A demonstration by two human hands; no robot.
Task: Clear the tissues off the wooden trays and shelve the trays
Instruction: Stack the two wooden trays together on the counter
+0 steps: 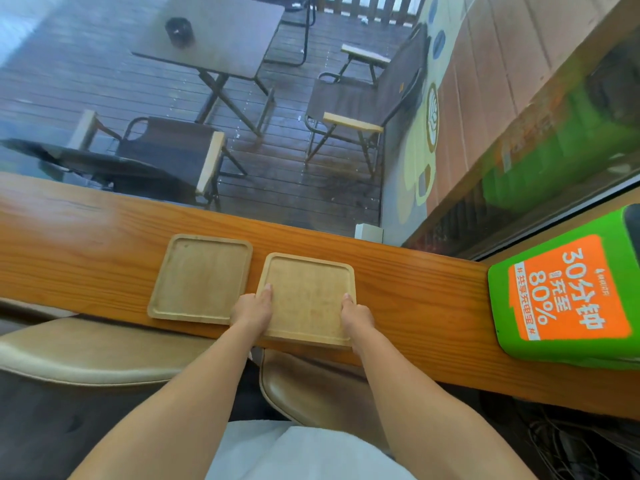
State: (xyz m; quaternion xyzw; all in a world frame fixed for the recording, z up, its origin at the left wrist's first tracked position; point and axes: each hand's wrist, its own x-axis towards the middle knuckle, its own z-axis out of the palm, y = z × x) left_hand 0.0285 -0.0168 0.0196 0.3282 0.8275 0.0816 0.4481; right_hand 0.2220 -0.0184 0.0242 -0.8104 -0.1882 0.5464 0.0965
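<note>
Here, tray (308, 296) between both hands.

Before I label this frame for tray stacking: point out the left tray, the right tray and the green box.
left tray (199, 277), head view, bare middle of its floor
right tray (306, 296), head view, floor between the hands
green box (568, 292), head view, orange label

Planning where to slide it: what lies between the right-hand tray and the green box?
Only bare counter separates the held tray from the green box, in the head view.
</note>
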